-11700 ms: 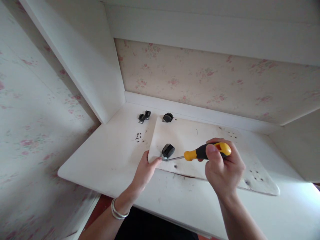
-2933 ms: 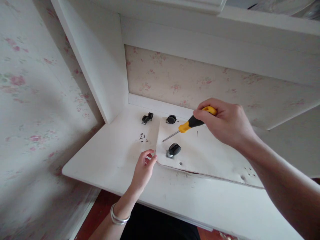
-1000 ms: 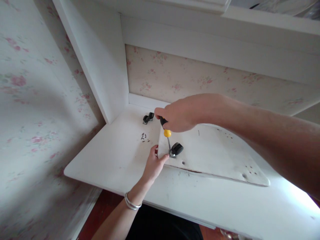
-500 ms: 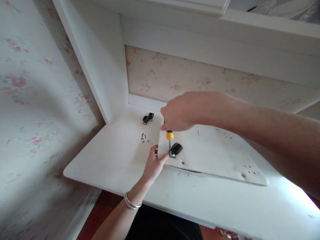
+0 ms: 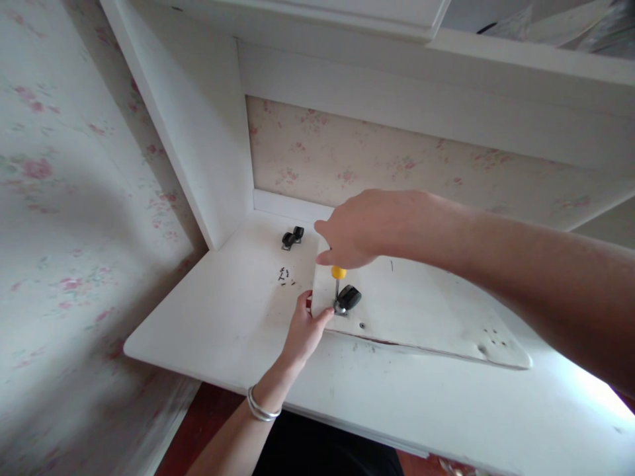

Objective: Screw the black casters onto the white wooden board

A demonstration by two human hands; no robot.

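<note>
A screwdriver (image 5: 338,272) with a yellow handle stands nearly upright, its tip down at the metal plate of a black caster wheel (image 5: 350,297). My right hand (image 5: 354,228) is closed around the top of its handle, which is mostly hidden. The caster sits on the near left corner of a white board (image 5: 417,307) lying on the desk. My left hand (image 5: 305,327) grips that corner, thumb on top beside the caster plate and fingers at the left edge. Something small and red shows by those fingers.
Two more black casters (image 5: 292,237) lie on the white desk (image 5: 208,314) at the back left, with several small dark screws (image 5: 284,276) in front of them. Holes mark the board's right end. A side panel (image 5: 198,125) and a shelf overhead enclose the desk.
My right hand has turned slightly on the screwdriver, and less of the handle shows below it. My left hand keeps its place at the board's corner.
</note>
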